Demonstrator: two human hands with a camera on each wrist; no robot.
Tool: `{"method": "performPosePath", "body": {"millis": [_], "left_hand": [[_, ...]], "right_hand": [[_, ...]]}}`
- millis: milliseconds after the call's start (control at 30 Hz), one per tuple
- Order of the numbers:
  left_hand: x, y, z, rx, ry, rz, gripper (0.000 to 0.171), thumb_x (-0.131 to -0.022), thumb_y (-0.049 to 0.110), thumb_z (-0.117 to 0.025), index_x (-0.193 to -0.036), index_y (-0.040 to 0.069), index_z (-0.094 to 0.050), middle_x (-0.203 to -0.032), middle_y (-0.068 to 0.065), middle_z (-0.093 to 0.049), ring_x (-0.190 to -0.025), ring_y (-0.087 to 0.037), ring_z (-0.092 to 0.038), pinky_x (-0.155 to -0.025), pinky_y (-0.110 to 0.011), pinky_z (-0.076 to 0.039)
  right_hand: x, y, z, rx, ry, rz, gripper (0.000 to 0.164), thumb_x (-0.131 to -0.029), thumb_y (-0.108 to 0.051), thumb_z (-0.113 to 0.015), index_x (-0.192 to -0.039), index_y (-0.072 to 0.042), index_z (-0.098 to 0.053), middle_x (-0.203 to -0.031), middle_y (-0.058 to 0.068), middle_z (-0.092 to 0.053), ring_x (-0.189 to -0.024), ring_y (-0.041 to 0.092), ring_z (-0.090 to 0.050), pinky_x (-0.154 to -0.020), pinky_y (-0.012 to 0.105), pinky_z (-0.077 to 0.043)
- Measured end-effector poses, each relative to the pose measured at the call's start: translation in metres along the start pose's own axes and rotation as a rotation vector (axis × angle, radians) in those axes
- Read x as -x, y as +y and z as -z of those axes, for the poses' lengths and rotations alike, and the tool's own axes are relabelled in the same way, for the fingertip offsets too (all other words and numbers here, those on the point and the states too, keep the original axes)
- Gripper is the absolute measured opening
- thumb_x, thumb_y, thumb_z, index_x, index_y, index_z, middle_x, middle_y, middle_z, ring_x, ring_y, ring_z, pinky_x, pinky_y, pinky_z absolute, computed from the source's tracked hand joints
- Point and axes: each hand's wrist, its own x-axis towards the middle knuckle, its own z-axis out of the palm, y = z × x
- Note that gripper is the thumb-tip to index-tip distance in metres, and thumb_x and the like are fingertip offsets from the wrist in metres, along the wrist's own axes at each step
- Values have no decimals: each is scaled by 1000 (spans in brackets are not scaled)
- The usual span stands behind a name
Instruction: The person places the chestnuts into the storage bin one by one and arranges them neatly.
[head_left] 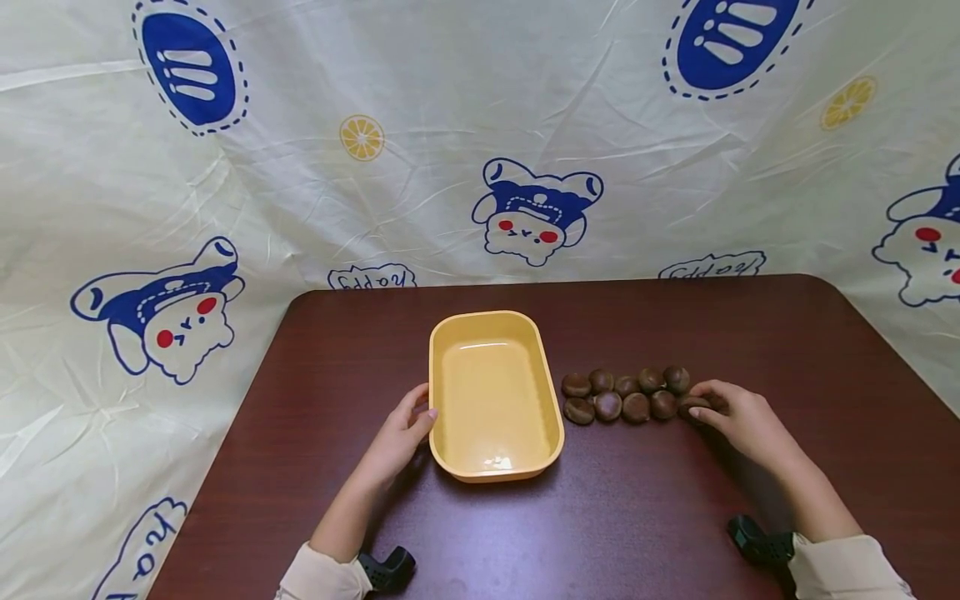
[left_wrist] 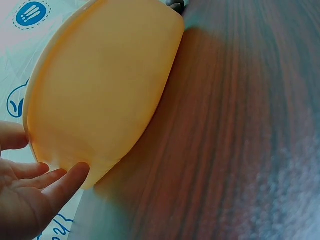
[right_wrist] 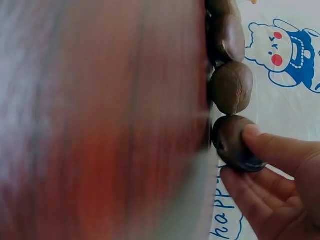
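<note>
A yellow rectangular tray [head_left: 495,400] stands on the table, its inside bare. At its left side, my left hand [head_left: 397,437] grips the rim, thumb at the top edge and fingers against the outer wall, as the left wrist view shows. My right hand [head_left: 750,425] pinches a dark brown chestnut [right_wrist: 231,142] between thumb and fingers, at the right end of the front row. Several more chestnuts [head_left: 636,407] lie in two rows to the right of the tray. In the right wrist view, the pinched chestnut sits right beside its neighbour [right_wrist: 233,89].
The dark wooden table [head_left: 360,333] has rounded far corners. Behind and beside it hangs a pale printed sheet [head_left: 420,200]. A black band [head_left: 386,569] is on the left wrist and another [head_left: 759,542] on the right.
</note>
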Motion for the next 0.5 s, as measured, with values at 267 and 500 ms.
{"method": "performPosePath", "body": {"millis": [267, 500], "left_hand": [[1, 1, 0, -8, -2, 1, 43, -94, 2, -43, -135, -4, -29, -131, -24, -37, -116, -36, -41, -90, -46, -40], [0, 1, 1, 5, -19, -9, 44, -94, 3, -42, -135, -5, -28, -131, -26, -36, -116, -38, -40, -91, -46, -39]], "right_hand": [[-2, -12, 8, -6, 54, 34, 16, -80, -9, -67, -94, -6, -61, -89, 11, -63, -79, 27, -60, -61, 31, -47], [-21, -50, 14, -36, 49, 95, 18, -81, -9, -66, -98, -7, -60, -93, 9, -61, -81, 25, -58, -65, 33, -49]]}}
